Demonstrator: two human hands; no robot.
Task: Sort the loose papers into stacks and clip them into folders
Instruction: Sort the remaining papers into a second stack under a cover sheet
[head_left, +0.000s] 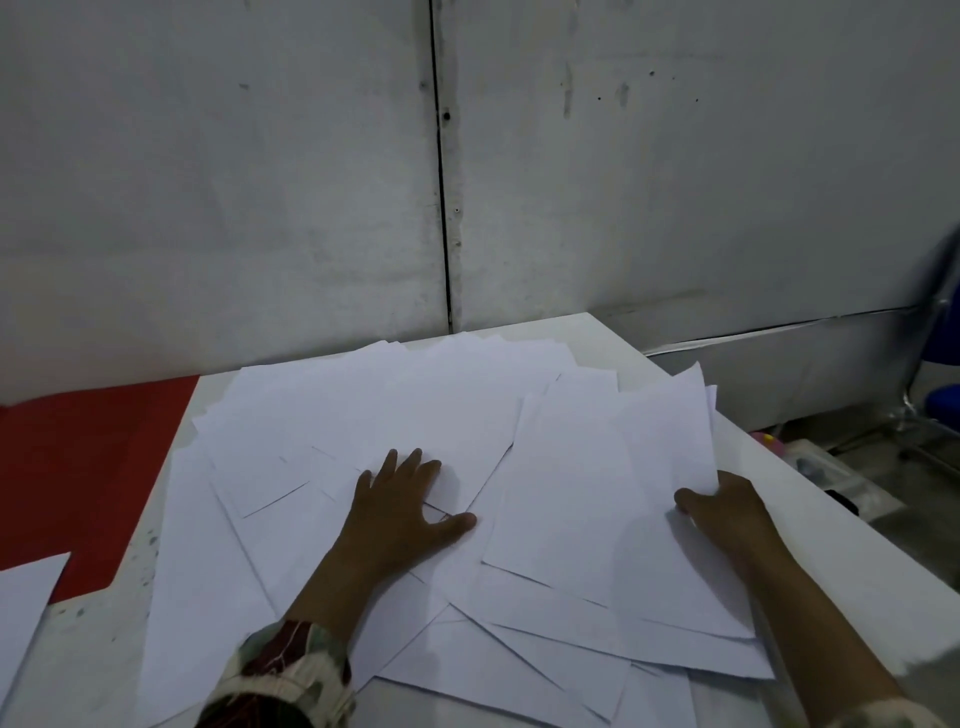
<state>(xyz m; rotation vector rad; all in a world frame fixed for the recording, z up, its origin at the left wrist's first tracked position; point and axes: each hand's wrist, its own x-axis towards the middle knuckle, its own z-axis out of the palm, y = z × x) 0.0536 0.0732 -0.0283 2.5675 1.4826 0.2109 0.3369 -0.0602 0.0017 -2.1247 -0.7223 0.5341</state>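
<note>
We judge these loose papers (415, 410), fanned across the white table (613, 338) from the centre of the frame down to the lower right, to be light, limp and slick against one another, so a single sheet will slide or buckle if pushed; an edge or corner is where we would take hold. Our left hand (402, 512) lies flat at the centre of the frame, fingers (413, 462) straight and slightly spread, pressing the sheets down. Our right hand (727, 512), at the right of the frame, pinches the near right edge of a small raised sheaf (613, 499), thumb on top and the other fingers hidden beneath.
</note>
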